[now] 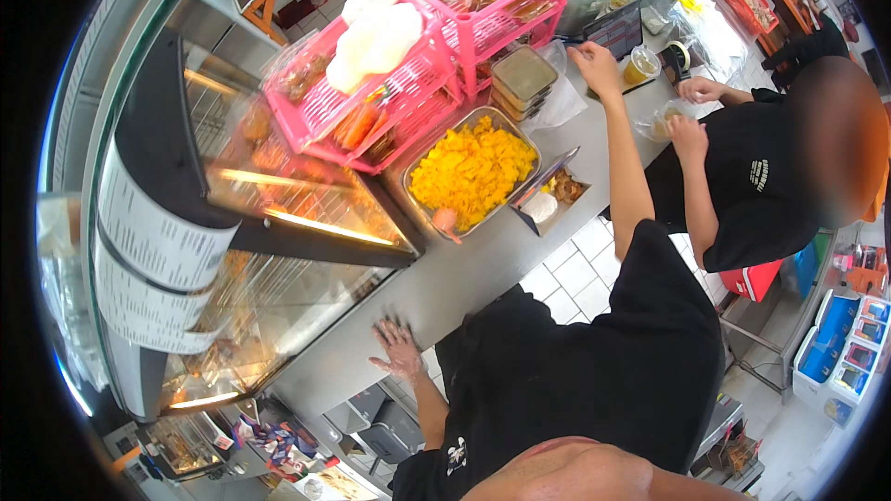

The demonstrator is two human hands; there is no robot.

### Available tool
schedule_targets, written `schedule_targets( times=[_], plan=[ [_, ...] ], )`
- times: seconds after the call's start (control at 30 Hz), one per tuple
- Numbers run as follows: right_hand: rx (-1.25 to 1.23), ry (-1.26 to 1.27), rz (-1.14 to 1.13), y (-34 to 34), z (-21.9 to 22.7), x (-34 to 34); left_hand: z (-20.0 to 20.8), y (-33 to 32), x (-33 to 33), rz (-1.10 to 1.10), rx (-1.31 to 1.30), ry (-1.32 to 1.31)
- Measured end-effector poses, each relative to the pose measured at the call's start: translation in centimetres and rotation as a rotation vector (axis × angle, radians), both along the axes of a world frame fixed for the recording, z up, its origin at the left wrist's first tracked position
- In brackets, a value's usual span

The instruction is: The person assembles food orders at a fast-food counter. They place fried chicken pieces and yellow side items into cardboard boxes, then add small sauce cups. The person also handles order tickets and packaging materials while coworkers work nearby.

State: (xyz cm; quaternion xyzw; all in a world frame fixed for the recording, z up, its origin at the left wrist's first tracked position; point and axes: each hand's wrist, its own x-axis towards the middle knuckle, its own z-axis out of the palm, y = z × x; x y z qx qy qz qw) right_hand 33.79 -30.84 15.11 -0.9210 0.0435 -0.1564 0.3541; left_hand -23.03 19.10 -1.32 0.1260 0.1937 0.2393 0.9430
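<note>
My left hand [399, 349] lies flat on the edge of the steel counter [327, 364], fingers spread and holding nothing. Stretched out to the far side, my right hand [595, 69] is beside a dark-screened tablet [616, 32] and a crumpled clear plastic bag [559, 100]. Its fingers are slightly bent and apart; I cannot tell whether they touch either. Between my hands, a metal tray [406, 187] holds chunky yellow food [475, 170] and a pinkish utensil end [445, 220]. Next to it sits an open takeout box [538, 211] with white rice and brown pieces.
Pink baskets [306, 137] with packets stand behind the tray, near stacked lidded containers [522, 74]. A heated glass cabinet [306, 260] is at left. At right, a co-worker in black [742, 176] handles a clear bag [664, 121] near a cup [640, 66].
</note>
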Motion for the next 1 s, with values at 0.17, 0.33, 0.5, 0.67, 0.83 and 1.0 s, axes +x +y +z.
schedule_targets(
  times=[0.17, 0.33, 0.5, 0.67, 0.83, 1.0],
  plan=[
    [-0.237, 0.183, 0.303, -0.5, -8.0, 11.3, 1.8, -0.3, 0.6, 0.016, 0.012, 0.173],
    [-0.263, 0.319, 0.208, 3.4, -13.6, 18.0, 2.7, -0.7, 1.3, -0.031, 0.016, 0.214],
    [-0.237, 0.449, 0.085, 4.8, -13.7, 19.2, 3.1, -1.1, 1.7, 0.011, -0.007, 0.243],
    [-0.209, 0.398, 0.064, 4.3, -12.9, 17.7, 3.1, -1.6, 1.7, 0.000, 0.005, 0.200],
    [0.003, 0.214, 0.132, 3.0, -13.4, 16.1, 3.0, -1.4, 1.6, -0.008, -0.019, 0.193],
    [0.696, 0.048, 0.174, 1.8, -13.6, 13.5, 3.0, -1.0, 1.7, -0.036, 0.031, 0.256]
  ],
)
